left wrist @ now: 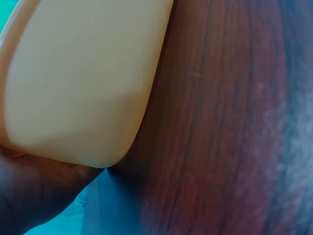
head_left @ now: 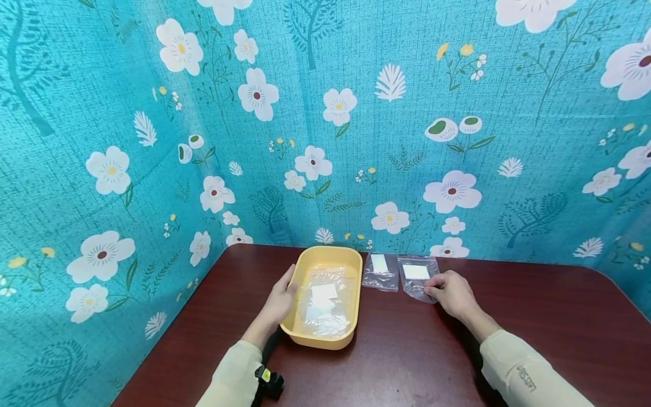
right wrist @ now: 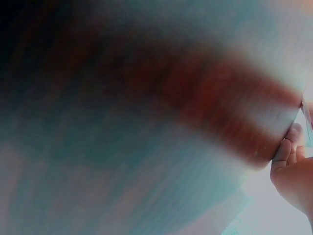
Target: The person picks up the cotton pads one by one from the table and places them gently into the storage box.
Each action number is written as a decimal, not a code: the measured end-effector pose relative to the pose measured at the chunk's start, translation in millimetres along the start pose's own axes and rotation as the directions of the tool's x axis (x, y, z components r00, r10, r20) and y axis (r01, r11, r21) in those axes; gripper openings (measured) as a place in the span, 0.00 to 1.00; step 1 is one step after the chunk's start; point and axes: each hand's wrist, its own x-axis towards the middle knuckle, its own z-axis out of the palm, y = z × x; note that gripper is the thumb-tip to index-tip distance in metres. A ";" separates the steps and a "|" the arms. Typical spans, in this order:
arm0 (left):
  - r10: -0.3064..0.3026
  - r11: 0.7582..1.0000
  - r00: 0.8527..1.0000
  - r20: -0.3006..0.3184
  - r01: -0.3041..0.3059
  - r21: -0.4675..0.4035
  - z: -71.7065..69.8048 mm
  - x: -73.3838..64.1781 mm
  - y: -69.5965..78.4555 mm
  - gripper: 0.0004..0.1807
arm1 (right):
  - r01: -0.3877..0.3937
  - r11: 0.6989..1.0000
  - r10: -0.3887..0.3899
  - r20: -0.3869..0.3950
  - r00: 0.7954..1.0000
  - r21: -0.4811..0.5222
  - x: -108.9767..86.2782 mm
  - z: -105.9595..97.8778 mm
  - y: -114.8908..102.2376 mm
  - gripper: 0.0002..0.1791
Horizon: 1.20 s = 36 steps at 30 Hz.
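Head view: left hand (head_left: 278,298) is gripping the yellow tray (head_left: 325,342); right hand (head_left: 454,291) is pinching a clear bag (head_left: 416,288), seemingly laying it flat, probably needing gentle release next.

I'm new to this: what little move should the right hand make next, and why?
Probably let go of the clear bag, leaving it on the table. The right hand pinches its edge, but it already lies beside the neighbouring bag, and at least one more bag sits in the yellow tray that the left hand holds.
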 end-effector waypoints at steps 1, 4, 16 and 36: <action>-0.001 1.000 1.000 -0.001 0.001 0.002 -0.1 -0.1 0.4 0.30 | -0.006 1.000 0.006 0.001 1.000 0.003 0.0 -0.1 -0.3 0.03; -0.004 1.000 1.000 -0.004 0.004 0.007 0.0 -0.3 0.8 0.30 | -0.016 1.000 0.016 0.005 1.000 0.015 0.1 -0.7 -0.9 0.04; -0.017 1.000 1.000 -0.006 0.017 0.008 0.8 -0.1 -0.6 0.30 | -0.039 0.999 0.039 0.019 0.999 0.026 -2.3 -2.2 -1.8 0.02; 0.009 1.000 1.000 -0.009 -0.009 -0.005 1.1 -0.4 -1.8 0.29 | 0.037 0.998 -0.033 -0.070 0.997 0.055 -2.9 -10.5 -10.5 0.03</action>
